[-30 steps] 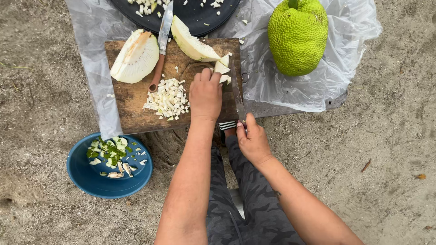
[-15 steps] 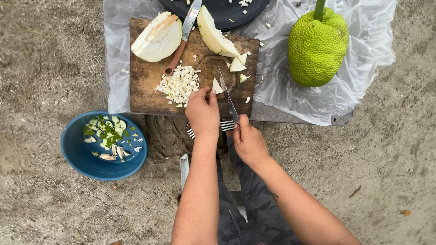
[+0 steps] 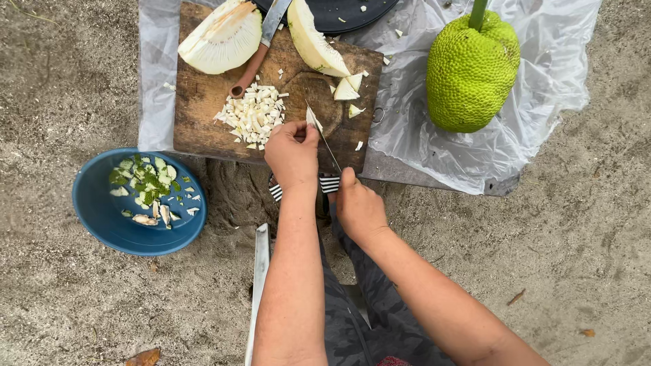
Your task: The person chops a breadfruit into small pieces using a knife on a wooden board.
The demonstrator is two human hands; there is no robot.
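Item, nearest: my right hand (image 3: pixel 357 205), knuckles up, fist wrapped tight round the handle of a thin knife (image 3: pixel 324 140), blade angled away toward the board.

Item: my left hand (image 3: pixel 292 152), palm down, forearm straight out, fingertips pinched together on a small white fruit piece (image 3: pixel 312 118) (touching the blade) on the wooden cutting board (image 3: pixel 203 122).

Item: heap of white diced bits (image 3: pixel 253 115), just left of that hand.

Item, left on the sand: blue bowl (image 3: pixel 102 217) of green and white scraps.

Item, far edge: two pale fruit wedges (image 3: pixel 222 39), a second knife (image 3: pixel 261 44) between them; whole green bumpy fruit (image 3: pixel 472 71) on plastic sheet (image 3: pixel 468 152).
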